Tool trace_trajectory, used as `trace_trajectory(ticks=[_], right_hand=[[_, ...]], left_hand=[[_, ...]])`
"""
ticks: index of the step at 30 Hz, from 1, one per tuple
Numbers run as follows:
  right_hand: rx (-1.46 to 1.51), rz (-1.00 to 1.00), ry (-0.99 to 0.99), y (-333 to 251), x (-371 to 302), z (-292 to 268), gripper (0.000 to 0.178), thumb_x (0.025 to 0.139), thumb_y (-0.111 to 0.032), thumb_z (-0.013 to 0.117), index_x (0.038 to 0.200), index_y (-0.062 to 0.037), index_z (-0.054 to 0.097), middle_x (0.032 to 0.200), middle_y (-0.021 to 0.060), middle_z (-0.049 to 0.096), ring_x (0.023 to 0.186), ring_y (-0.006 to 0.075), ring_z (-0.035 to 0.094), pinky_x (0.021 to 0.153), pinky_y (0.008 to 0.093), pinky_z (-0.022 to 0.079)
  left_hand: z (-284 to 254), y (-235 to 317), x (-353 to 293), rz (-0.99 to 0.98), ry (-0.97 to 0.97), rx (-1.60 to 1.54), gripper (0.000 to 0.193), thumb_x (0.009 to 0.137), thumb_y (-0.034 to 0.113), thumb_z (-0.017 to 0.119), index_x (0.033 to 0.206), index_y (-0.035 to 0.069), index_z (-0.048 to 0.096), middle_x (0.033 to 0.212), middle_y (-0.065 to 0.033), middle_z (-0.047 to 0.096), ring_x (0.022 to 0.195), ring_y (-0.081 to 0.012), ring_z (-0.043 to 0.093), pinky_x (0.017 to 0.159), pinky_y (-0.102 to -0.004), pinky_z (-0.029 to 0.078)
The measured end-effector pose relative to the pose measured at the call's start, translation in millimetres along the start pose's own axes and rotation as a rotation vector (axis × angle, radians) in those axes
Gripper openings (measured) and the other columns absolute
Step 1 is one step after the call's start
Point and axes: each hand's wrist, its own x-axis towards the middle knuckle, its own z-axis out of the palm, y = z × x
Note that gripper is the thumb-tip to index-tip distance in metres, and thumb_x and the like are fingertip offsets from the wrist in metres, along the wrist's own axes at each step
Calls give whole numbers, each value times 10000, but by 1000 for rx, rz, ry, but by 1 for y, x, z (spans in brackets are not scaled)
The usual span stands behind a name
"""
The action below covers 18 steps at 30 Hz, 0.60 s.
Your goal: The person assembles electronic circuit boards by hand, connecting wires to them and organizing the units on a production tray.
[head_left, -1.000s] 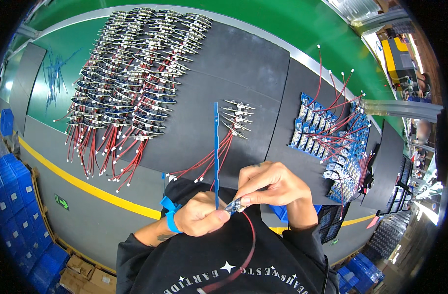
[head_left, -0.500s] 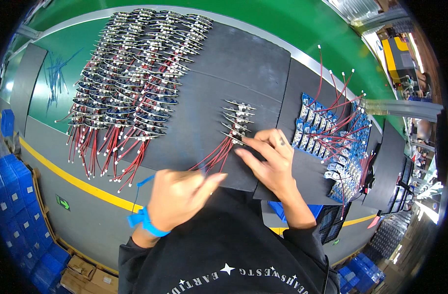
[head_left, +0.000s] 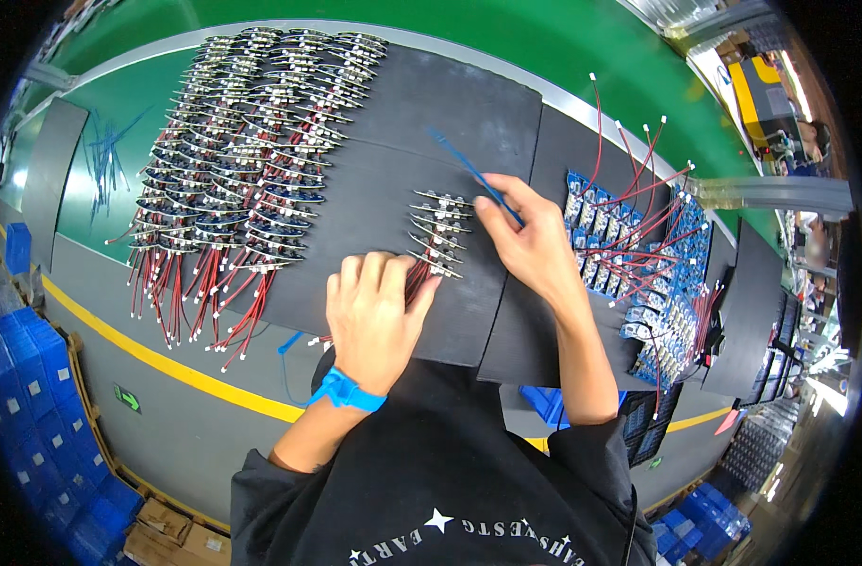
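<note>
On the black mat in front of me lies a short row of circuit boards [head_left: 439, 232] with a bundle of red wires [head_left: 418, 274] at its near end. My left hand [head_left: 372, 307] is closed over these wires, its thumb beside the nearest board; the fingers hide most of the bundle. A few white plugs poke out below the hand. My right hand [head_left: 530, 231] pinches a thin blue cable tie [head_left: 461, 160] between thumb and fingers, just right of the row. The tie slants up and away to the left. A blue strap [head_left: 344, 391] circles my left wrist.
Long rows of boards with red wires [head_left: 233, 151] cover the mat at left. Farther left, loose blue ties [head_left: 108, 156] lie on the green tabletop. Blue-wrapped boards [head_left: 629, 255] with red leads stand at right. Blue boxes [head_left: 34, 387] are stacked on the floor at left.
My left hand has moved right and up, onto the red wires, which were fanned out before. My right hand has left the nearest board, moved up and now holds the blue tie.
</note>
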Motion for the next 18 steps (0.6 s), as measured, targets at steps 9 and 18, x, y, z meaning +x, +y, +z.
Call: trace_trajectory(ticks=[9, 18], right_hand=[[177, -29, -162, 29, 16, 14, 208, 903, -128, 652, 1013, 48, 662, 708, -32, 593, 637, 17, 457, 550, 197, 370], [355, 24, -201, 44, 30, 24, 208, 909, -136, 646, 1000, 50, 666, 730, -33, 615, 623, -3, 467, 530, 176, 350]], left_hand=[[9, 3, 3, 6, 73, 118, 114, 729, 156, 753, 782, 96, 671, 782, -2, 610, 731, -193, 556, 707, -345, 356], [10, 5, 25, -100, -14, 34, 99, 757, 96, 705, 748, 12, 653, 739, -116, 623, 679, -318, 622, 615, -402, 480]])
